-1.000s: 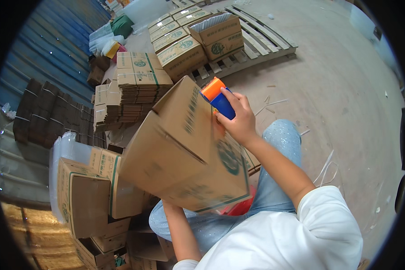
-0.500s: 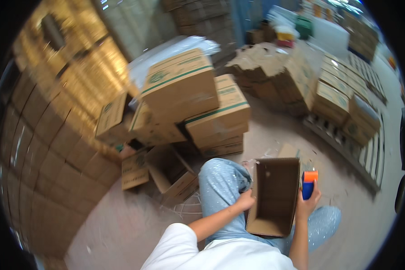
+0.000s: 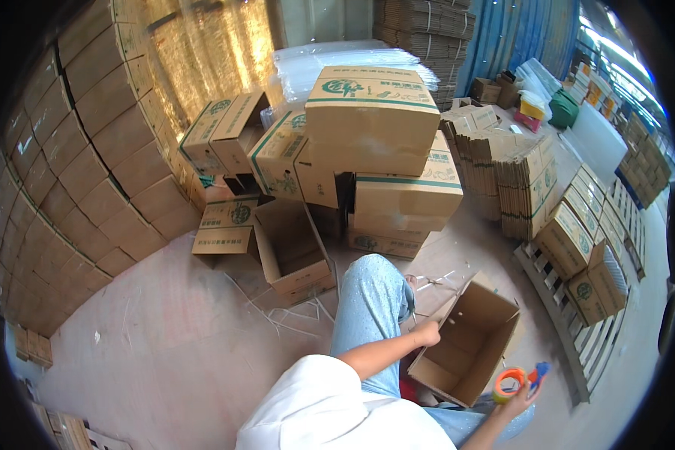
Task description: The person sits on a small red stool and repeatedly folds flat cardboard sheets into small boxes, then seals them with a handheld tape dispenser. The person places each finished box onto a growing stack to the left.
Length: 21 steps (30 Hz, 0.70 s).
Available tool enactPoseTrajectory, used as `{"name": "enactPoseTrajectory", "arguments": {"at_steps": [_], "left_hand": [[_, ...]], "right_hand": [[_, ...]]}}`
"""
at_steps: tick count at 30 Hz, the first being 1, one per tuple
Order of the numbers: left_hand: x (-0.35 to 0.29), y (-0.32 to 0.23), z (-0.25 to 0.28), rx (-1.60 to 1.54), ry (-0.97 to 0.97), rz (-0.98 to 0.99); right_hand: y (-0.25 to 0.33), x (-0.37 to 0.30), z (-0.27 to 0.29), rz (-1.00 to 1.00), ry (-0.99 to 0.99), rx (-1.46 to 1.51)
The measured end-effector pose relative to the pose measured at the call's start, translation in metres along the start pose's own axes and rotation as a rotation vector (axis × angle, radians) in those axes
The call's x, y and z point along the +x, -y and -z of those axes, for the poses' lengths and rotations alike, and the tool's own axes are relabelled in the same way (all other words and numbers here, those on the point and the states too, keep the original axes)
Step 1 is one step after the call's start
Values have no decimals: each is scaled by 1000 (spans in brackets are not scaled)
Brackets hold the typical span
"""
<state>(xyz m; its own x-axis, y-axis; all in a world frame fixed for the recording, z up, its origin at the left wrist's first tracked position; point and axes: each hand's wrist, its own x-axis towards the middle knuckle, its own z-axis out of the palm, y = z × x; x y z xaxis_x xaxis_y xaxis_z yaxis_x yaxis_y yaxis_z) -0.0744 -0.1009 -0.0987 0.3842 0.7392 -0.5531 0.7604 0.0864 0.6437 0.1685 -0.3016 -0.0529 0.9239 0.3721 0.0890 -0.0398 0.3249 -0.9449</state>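
An open cardboard box (image 3: 469, 341) rests tilted between my legs, its inside facing up and showing nothing in it. My left hand (image 3: 427, 332) grips the box's left rim with the fingers closed; the fingertips are partly hidden by the wall. Close to the box's right lower corner, my right hand (image 3: 517, 403) is wrapped round a tape dispenser (image 3: 538, 372), blue with an orange part and a roll of yellowish tape. The dispenser is held beside the box, apart from its opening.
Ahead, several printed cartons (image 3: 371, 127) are stacked, with an open empty carton (image 3: 292, 244) before them. A wall of cartons (image 3: 75, 142) stands at the left. Flattened cartons (image 3: 529, 191) and a loaded pallet (image 3: 562, 330) are at the right. Loose straps (image 3: 277, 322) lie on the floor.
My view has turned left. The box has tilted to the right, still in my left hand. My right hand has moved down and outward, turning the tape dispenser over.
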Motion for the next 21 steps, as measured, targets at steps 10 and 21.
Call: {"name": "enactPoseTrajectory", "arguments": {"at_steps": [10, 21], "left_hand": [[-149, 33, 216, -932, -418, -553], [-434, 303, 196, -1579, -1270, -675]], "right_hand": [[18, 106, 60, 205, -470, -166], [-16, 107, 15, 96, -191, -40]]}}
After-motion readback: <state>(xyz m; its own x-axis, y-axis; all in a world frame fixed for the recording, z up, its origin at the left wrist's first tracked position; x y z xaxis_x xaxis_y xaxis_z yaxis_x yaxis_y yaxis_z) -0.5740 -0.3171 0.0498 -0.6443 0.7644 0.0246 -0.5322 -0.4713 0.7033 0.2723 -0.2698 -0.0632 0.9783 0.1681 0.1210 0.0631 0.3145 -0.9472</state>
